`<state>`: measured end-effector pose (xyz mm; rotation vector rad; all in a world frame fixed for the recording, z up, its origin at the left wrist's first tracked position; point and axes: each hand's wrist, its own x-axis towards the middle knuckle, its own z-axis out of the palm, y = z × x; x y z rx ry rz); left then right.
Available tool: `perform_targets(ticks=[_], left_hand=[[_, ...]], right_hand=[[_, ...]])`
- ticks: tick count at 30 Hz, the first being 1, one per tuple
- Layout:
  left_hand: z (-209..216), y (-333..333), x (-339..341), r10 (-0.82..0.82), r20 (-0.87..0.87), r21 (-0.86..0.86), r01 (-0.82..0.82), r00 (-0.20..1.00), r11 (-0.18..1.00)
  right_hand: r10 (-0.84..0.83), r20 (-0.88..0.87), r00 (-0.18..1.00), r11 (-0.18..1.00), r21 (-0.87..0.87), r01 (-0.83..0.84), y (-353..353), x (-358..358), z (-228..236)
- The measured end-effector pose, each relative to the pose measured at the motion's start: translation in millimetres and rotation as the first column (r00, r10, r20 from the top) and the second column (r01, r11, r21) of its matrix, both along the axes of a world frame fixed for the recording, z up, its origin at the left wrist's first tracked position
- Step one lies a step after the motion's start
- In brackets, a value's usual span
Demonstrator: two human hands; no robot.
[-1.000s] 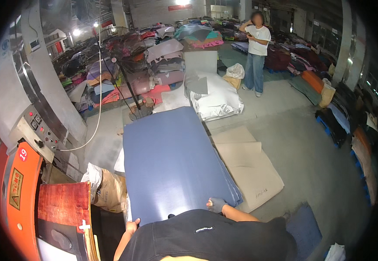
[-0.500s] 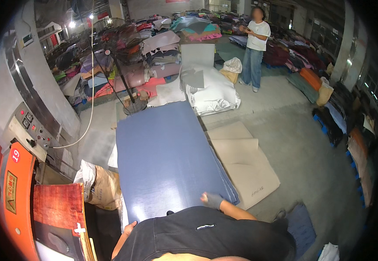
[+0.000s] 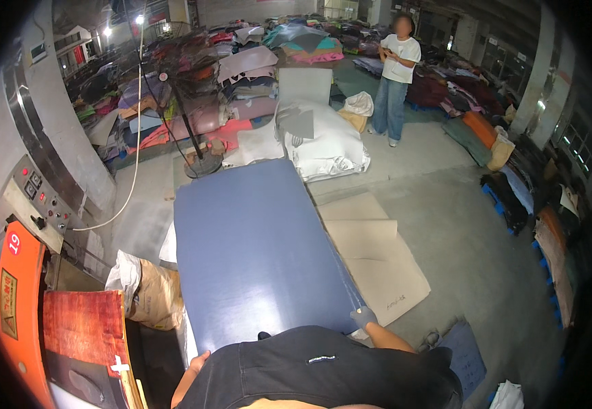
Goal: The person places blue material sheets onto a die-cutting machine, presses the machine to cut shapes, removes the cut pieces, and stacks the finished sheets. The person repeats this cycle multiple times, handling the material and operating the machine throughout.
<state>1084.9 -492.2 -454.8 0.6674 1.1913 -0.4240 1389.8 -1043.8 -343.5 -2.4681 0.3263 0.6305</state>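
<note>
A stack of large, smooth blue sheets (image 3: pixel 255 252) lies in front of me, its top sheet shiny near my body. At the near right corner my right hand (image 3: pixel 363 317), in a grey glove that leaves fingertips bare, is closed on the edge of the sheet. My left hand (image 3: pixel 202 360) is at the near left edge, its fingers curled against the sheet and partly hidden by my dark shirt. Beneath the stack's right side, beige sheets (image 3: pixel 378 266) stick out on the floor, one folded over.
To the left stand an orange machine (image 3: pixel 20 293), a control box (image 3: pixel 37 198) and a paper sack (image 3: pixel 156 296). A floor fan (image 3: pixel 200 163) and a white-covered stack (image 3: pixel 330 146) are beyond. A person (image 3: pixel 398 75) stands at the back. Piled sheets (image 3: pixel 514 194) line the right.
My right hand has moved right, from above the top sheet to its near right corner. The left hand stays at the left edge. The view has shifted slightly.
</note>
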Motion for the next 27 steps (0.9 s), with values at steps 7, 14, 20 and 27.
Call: perform_targets(ticks=[7, 14, 20, 27], left_hand=[[-3, 0, -1, -0.002, -0.023, 0.070, 0.004, 1.000, 0.998], [27, -10, 2, -0.025, -0.046, 0.193, 0.033, 0.999, 0.981], [37, -19, 6, 0.036, -0.065, 0.291, -0.016, 0.997, 0.956], [55, -18, 9, -0.040, -0.056, 0.257, 0.053, 0.998, 0.965]], right_hand=[[0.069, -0.154, 0.986, 0.997, 0.049, -0.062, -11, 25, -12], [0.115, -0.233, 0.966, 0.977, 0.202, -0.068, -15, 25, -8], [0.144, -0.300, 0.943, 0.955, 0.293, -0.053, -23, 16, -19], [0.056, -0.093, 0.994, 0.991, 0.130, -0.043, -10, -4, -44]])
